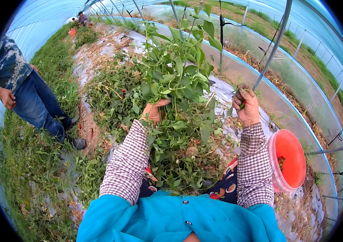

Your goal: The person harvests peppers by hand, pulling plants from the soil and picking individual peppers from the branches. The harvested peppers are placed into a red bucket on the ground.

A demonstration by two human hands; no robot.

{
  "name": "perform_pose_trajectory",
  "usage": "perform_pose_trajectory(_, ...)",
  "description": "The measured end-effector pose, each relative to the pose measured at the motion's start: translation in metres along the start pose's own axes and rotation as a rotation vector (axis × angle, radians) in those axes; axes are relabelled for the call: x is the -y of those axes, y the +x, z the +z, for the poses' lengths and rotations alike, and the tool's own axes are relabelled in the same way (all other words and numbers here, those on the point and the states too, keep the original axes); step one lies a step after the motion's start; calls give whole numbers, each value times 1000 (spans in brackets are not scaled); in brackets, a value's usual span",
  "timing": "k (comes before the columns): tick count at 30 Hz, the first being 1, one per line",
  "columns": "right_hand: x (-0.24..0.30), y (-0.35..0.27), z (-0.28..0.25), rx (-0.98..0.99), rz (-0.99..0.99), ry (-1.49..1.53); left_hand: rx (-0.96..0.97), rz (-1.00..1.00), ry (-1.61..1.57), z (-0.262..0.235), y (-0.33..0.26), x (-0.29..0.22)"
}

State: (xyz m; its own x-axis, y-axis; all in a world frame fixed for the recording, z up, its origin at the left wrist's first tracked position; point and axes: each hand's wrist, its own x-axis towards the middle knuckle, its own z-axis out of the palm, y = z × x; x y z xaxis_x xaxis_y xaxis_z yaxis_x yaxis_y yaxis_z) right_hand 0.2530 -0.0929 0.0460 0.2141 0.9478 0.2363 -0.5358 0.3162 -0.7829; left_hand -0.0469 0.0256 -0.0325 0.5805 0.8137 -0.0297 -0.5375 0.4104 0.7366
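Head view: The leafy plant (175, 80) stands between the two hands, its long axis running from near to far, with the top at the far end. The left hand (154, 111) is at the plant's left side and is the nearer of the two, touching the foliage. It appears closed around the stems, thumb laid across them; the fingers are partly hidden by leaves.

The right hand (247, 105) is to the right of the plant, apart from its main stems. Its fingers are curled inward, pinching a small red-and-green piece (242, 105), type not confirmed. The red bucket (295, 159) lies near and to the right of that hand, beside the right forearm, mouth exposed, with small red and green pieces (281, 162) inside.
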Motion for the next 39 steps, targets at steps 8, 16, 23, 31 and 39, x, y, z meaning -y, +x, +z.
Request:
perform_pose_trajectory(8, 5, -1, -7, -126, 110, 41, 73, -36, 9, 12, -9, 7)
perform_pose_trajectory(16, 74, -66, -43, -506, -500, -423, 280, 73, -227, 15, -12, -16)
perform_pose_trajectory(23, 87, -182, -135, -665, 300, -2057, 217, 340, -354, -3, -4, -34)
perform_pose_trajectory(31, 71, -198, -170, -591, 252, -1896, 788, 230, -311, -45, 7, -60)
perform_pose_trajectory(39, 83, -200, -150, -720, 244, -1887, 191, 439, -155, -14, -10, -47)
